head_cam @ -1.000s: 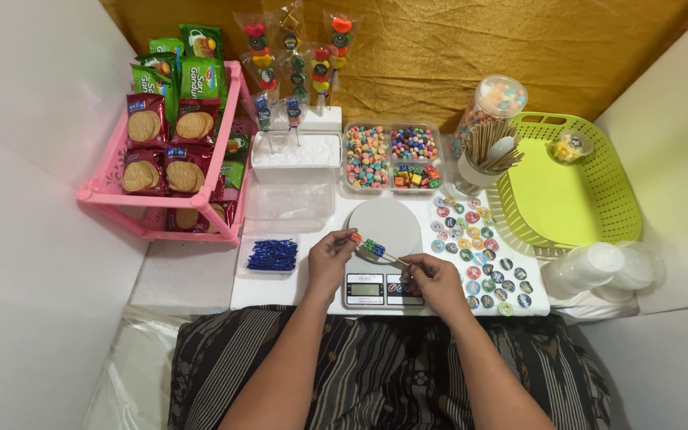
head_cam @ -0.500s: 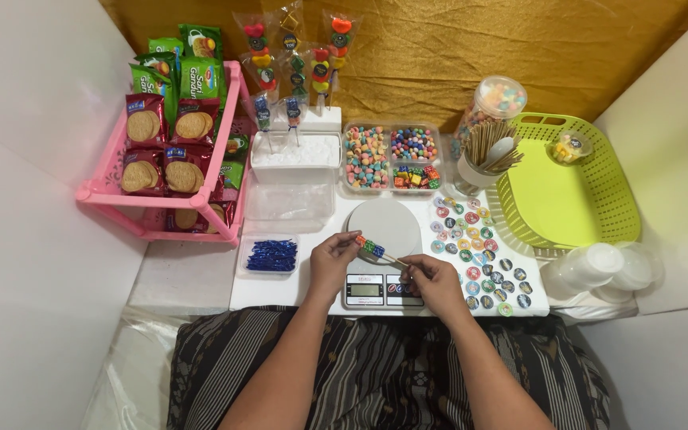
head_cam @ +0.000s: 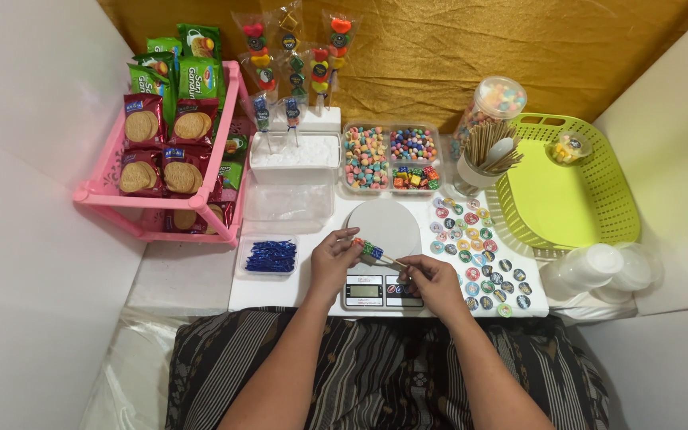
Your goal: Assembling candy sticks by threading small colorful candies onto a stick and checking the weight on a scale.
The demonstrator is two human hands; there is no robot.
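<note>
Both hands meet over a white kitchen scale (head_cam: 388, 231) with a round platform. My right hand (head_cam: 431, 283) pinches the lower end of a thin wooden skewer (head_cam: 393, 259). My left hand (head_cam: 336, 253) grips the coloured candies (head_cam: 372, 251) threaded on the skewer's upper end. The skewer slants from upper left to lower right, just above the scale's display.
A clear divided tray of coloured candies (head_cam: 390, 157) stands behind the scale. Finished candy skewers (head_cam: 296, 64) stand in a white block. Left: a pink rack of biscuit packs (head_cam: 165, 151), a tray of blue twist ties (head_cam: 271, 256). Right: round stickers (head_cam: 475, 247), a cup of skewers (head_cam: 483, 155), a candy jar (head_cam: 495, 99), a green basket (head_cam: 567, 187), clear cups (head_cam: 599, 267).
The hands have barely shifted. My left fingers have slid along the candies on the skewer, which stays over the scale.
</note>
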